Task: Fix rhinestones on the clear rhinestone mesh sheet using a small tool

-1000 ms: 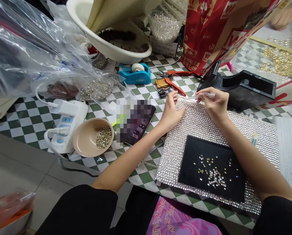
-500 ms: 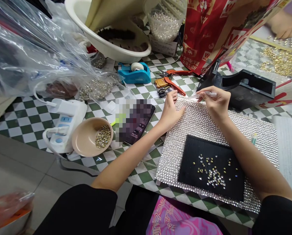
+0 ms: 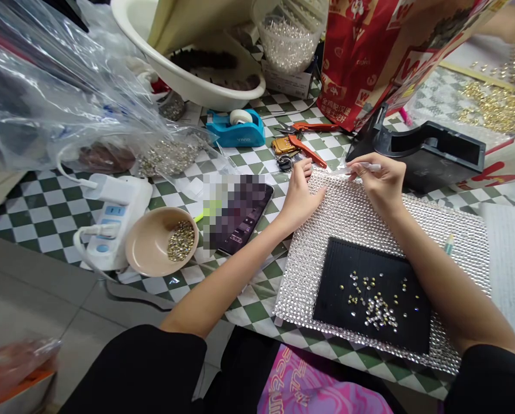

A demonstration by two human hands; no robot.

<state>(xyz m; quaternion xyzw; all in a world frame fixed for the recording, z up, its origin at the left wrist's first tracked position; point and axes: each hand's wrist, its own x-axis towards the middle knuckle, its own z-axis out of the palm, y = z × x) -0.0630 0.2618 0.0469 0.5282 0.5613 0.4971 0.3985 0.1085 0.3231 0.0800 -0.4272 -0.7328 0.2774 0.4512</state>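
My left hand (image 3: pixel 301 192) lies on the far left corner of a glittering rhinestone sheet (image 3: pixel 300 276). Its thumb stretches across the stones, apart from the bent fingers at the edge. Pinched in my right hand (image 3: pixel 380 178) is a slim white pen-like tool (image 3: pixel 372 167), its tip pointing left toward the sheet's far edge, close to my left fingers. The exact tip contact is too small to make out. A black ridged tray (image 3: pixel 330 293) rests on the sheet below my right forearm, with loose clear and yellowish rhinestones (image 3: pixel 380 313) scattered on it.
Left of the sheet are a phone (image 3: pixel 249 221), a beige bowl (image 3: pixel 148 241) of rhinestones and a power strip (image 3: pixel 119 218). Behind stand a blue tape dispenser (image 3: pixel 240 135), orange-handled pliers (image 3: pixel 311 152), a black dispenser (image 3: pixel 430 161) and a red paper bag (image 3: pixel 352 69). Another person's arm (image 3: pixel 507 26) shows far right.
The other person's hand at the far right has shifted mostly out of view. Both my hands, the pen-like tool and the sheet stay nearly where they were.
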